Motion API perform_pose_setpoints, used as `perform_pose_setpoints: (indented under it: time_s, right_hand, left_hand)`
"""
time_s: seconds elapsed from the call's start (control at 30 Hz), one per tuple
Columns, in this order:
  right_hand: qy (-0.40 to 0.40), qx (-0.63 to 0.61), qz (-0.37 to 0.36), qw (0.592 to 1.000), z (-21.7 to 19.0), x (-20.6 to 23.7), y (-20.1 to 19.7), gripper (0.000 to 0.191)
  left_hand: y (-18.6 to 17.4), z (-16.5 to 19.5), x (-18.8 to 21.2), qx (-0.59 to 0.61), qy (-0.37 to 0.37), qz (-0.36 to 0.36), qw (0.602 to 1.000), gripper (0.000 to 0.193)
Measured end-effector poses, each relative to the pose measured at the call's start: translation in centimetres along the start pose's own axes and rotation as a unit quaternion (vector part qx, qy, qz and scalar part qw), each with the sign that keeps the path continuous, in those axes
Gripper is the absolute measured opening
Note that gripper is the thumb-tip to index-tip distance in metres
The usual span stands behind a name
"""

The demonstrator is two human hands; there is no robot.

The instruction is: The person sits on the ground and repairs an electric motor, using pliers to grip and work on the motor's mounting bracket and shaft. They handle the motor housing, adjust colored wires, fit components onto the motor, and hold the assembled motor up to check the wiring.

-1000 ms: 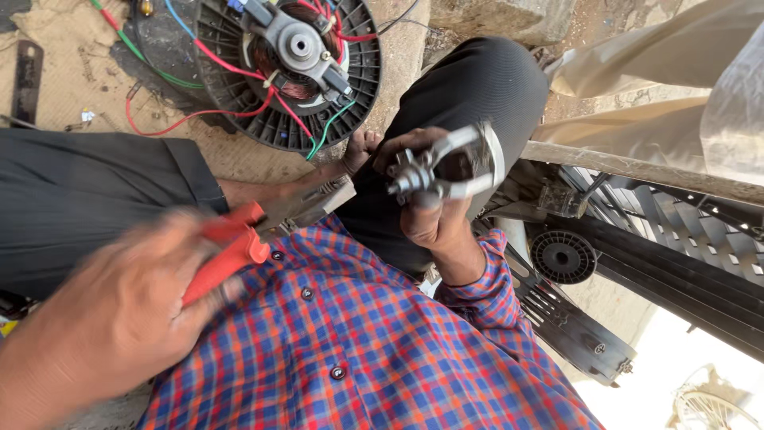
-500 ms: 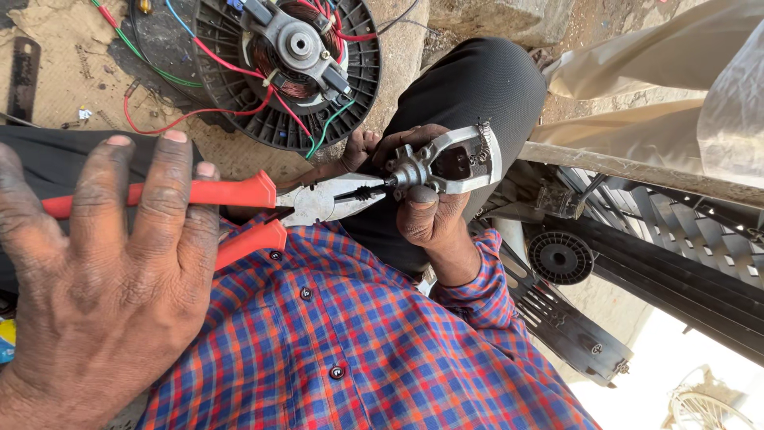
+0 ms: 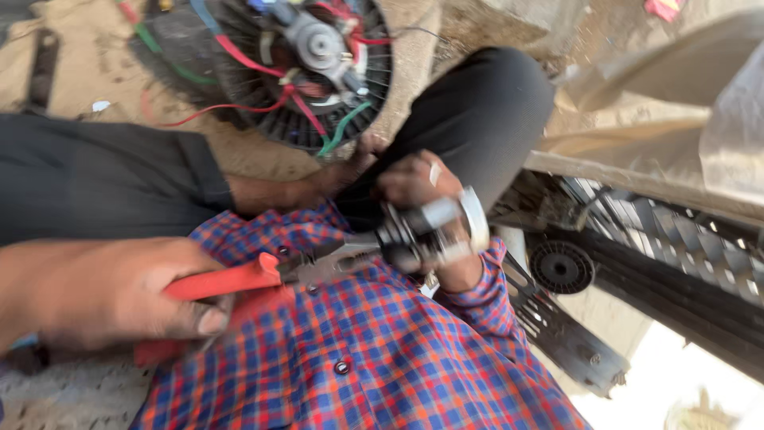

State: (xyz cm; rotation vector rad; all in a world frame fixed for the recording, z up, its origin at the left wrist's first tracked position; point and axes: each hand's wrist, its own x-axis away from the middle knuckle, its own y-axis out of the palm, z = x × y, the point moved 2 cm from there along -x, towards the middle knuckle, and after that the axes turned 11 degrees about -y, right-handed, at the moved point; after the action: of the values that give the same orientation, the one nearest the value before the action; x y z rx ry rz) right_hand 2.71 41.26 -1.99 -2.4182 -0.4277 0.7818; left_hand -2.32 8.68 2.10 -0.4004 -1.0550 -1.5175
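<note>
Head view, motion-blurred. Landmark: the metal part [image 3: 434, 231], a small grey and silver piece with a rounded bracket end, held up in front of the checked shirt [image 3: 374, 350].

One hand [image 3: 418, 187] is wrapped around the metal part from above and behind, fingers closed on it; a pale ring shows on one finger. Which hand this is by side: the view is upside down relative to the body, so I take it as the left hand.

Right hand [image 3: 111, 291], well to the picture-left of the metal part, is closed around the red handles of the pliers [image 3: 263, 279]. The pliers' grey nose reaches across the shirt and meets the metal part at its near end; whether the nose grips a nut or only touches it cannot be told through the blur.

Above the metal part, on sandy ground: a round black fan motor [image 3: 306, 68] with red, green and blue wires. Right of the part: a dark ribbed grille [image 3: 660, 239].
</note>
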Motion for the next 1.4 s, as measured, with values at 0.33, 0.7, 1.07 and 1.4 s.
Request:
perform_pose_setpoints:
  time_s: [0.33,0.7,1.07,1.4]
  right_hand:
    - [0.147,-0.170,0.258,0.940,-1.0,-0.5,1.8,0.060]
    - [0.176,-0.167,0.260,0.935,-1.5,-2.4,1.7,0.073]
    - [0.178,-0.187,0.285,0.923,-0.9,-2.5,1.5,0.072]
    - [0.165,-0.270,0.349,0.882,0.7,-1.4,1.6,0.070]
  left_hand:
    - [-2.4,-8.3,0.6,-0.107,-0.074,0.139,0.982,0.050]
    - [-16.9,-15.3,-1.6,-0.439,-0.049,0.674,0.593,0.033]
    - [-9.3,-13.9,3.3,-0.517,-0.021,0.731,0.444,0.041]
    - [-11.3,-20.8,4.2,-0.244,-0.017,0.815,0.525,0.025]
